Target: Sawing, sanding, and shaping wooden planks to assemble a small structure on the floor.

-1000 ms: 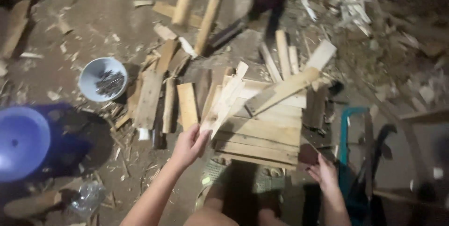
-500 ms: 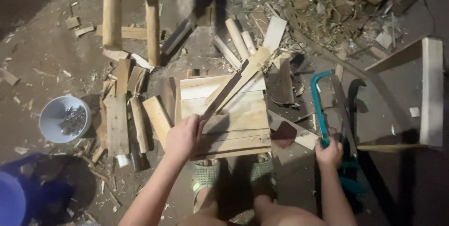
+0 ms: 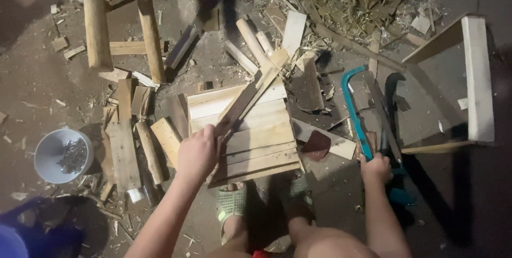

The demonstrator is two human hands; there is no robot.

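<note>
Since a second ago the right hand (image 3: 376,168) has closed on the handle of the teal-framed saw (image 3: 356,116), which it was only nearing before, so the sawing gear is now in hand. The left hand (image 3: 198,154) stays on the long thin slat (image 3: 250,98), fingers (image 3: 210,139) wrapped round its near end; the slat lies diagonally across the panel of pale boards (image 3: 256,135) on the dirt floor (image 3: 32,87). Rough-sawn offcuts and splinters litter the ground. At left sits a round white tub of dark nails (image 3: 63,155).
</note>
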